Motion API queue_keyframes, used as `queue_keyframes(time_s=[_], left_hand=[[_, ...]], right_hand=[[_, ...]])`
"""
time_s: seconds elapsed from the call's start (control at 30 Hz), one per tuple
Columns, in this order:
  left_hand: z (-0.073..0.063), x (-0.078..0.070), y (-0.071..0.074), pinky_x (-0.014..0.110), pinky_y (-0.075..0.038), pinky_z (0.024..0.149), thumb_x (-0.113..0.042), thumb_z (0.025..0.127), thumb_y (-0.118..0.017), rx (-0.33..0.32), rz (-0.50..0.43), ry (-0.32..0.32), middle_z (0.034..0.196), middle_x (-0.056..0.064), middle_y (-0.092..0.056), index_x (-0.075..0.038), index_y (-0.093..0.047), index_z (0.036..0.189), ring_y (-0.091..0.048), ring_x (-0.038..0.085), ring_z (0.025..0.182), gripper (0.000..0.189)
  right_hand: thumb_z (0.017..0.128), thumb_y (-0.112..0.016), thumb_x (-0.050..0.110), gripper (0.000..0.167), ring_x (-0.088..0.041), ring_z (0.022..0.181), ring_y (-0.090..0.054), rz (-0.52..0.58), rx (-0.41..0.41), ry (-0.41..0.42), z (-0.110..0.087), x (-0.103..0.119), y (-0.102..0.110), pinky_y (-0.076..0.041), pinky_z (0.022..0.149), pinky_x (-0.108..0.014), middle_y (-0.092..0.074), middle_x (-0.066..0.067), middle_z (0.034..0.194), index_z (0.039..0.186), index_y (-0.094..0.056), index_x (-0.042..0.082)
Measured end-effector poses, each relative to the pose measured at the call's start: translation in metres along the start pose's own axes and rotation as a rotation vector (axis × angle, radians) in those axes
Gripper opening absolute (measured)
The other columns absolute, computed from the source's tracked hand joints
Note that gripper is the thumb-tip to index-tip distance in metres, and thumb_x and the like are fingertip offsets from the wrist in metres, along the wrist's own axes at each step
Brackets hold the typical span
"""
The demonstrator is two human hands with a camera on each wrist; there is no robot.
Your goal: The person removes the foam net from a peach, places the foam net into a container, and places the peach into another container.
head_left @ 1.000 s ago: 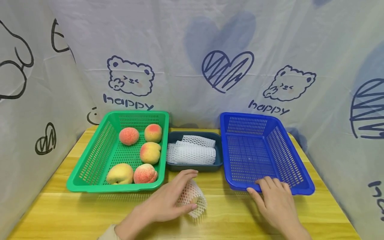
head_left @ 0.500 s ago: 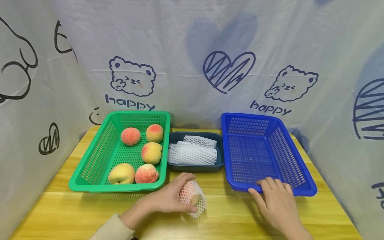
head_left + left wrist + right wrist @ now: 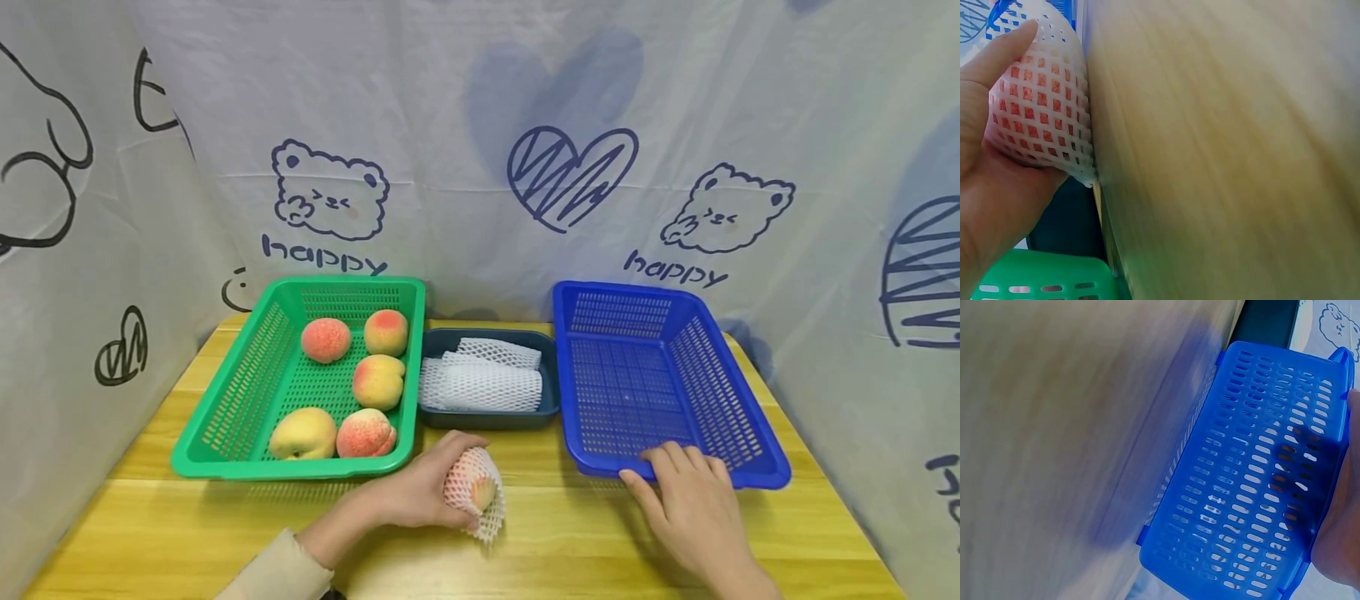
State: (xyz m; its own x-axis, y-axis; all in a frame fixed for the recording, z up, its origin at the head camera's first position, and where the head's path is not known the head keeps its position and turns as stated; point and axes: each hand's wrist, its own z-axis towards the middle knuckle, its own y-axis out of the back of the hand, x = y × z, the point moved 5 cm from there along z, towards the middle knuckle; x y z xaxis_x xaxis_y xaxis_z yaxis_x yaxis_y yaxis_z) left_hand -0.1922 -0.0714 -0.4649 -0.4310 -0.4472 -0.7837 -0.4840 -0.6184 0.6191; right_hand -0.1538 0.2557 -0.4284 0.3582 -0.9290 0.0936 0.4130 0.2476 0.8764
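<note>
My left hand (image 3: pixel 420 490) grips a peach (image 3: pixel 482 493) wrapped in a white foam net (image 3: pixel 491 527), low over the table in the middle front. In the left wrist view, the thumb lies along the net (image 3: pixel 1041 106) and red skin shows through its holes. The net's open end faces right in the head view. My right hand (image 3: pixel 688 504) holds the front rim of the blue basket (image 3: pixel 570 375). Its fingers hook over into the basket, and in the right wrist view they show darkly through the slotted wall (image 3: pixel 1241 475); the thumb stays outside.
At the left stands a green basket (image 3: pixel 225 408) with several bare peaches (image 3: pixel 378 382). Between the baskets sits a dark tray (image 3: pixel 551 408) of folded white foam nets (image 3: pixel 491 389). A printed cloth (image 3: pixel 465 250) hangs behind and beside the wooden table (image 3: pixel 570 542).
The left hand's fingers, straighter and looser around the netted peach before, have closed on it. The peach has shifted slightly left. The right hand keeps its place on the blue basket's rim.
</note>
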Motion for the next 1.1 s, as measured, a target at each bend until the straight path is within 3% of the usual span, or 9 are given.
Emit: queue_keyframes(time_s=[0.33,0.63,0.8,1.1], left_hand=[[0.001,-0.001,0.002,0.036,-0.046,0.104,-0.026,0.08,-0.09,-0.005,-0.01,-0.011,0.136,-0.001,-0.048,-0.01,-0.042,0.151,-0.051,0.017,0.119,0.087],[0.0,-0.022,0.0,0.034,-0.051,0.101,-0.023,0.079,-0.09,-0.049,-0.072,-0.052,0.138,-0.008,-0.047,-0.03,-0.041,0.148,-0.055,0.015,0.12,0.086],[0.0,-0.039,0.007,0.033,-0.054,0.096,-0.021,0.079,-0.091,-0.097,-0.104,-0.073,0.14,-0.013,-0.045,-0.039,-0.039,0.148,-0.056,0.015,0.12,0.089],[-0.001,-0.066,0.031,0.039,-0.054,0.101,-0.012,0.075,-0.093,-0.253,-0.106,-0.171,0.145,-0.006,-0.045,-0.031,-0.041,0.149,-0.054,0.018,0.126,0.092]], right_hand=[[0.1,-0.066,0.041,0.032,-0.03,0.09,-0.061,0.006,0.007,-0.008,0.0,0.0,0.0,-0.042,0.076,-0.048,-0.066,-0.005,0.096,0.103,-0.069,0.009],[0.1,-0.067,0.042,0.032,-0.029,0.092,-0.062,0.029,0.012,-0.023,0.001,-0.001,0.003,-0.042,0.079,-0.049,-0.067,-0.004,0.098,0.104,-0.07,0.01],[0.101,-0.067,0.042,0.033,-0.029,0.097,-0.064,0.062,0.033,-0.046,0.002,0.0,0.005,-0.043,0.083,-0.051,-0.069,-0.004,0.103,0.108,-0.07,0.01],[0.1,-0.069,0.04,0.033,-0.031,0.107,-0.065,0.133,0.024,-0.063,0.005,0.003,0.011,-0.043,0.09,-0.056,-0.069,-0.005,0.113,0.115,-0.069,0.01]])
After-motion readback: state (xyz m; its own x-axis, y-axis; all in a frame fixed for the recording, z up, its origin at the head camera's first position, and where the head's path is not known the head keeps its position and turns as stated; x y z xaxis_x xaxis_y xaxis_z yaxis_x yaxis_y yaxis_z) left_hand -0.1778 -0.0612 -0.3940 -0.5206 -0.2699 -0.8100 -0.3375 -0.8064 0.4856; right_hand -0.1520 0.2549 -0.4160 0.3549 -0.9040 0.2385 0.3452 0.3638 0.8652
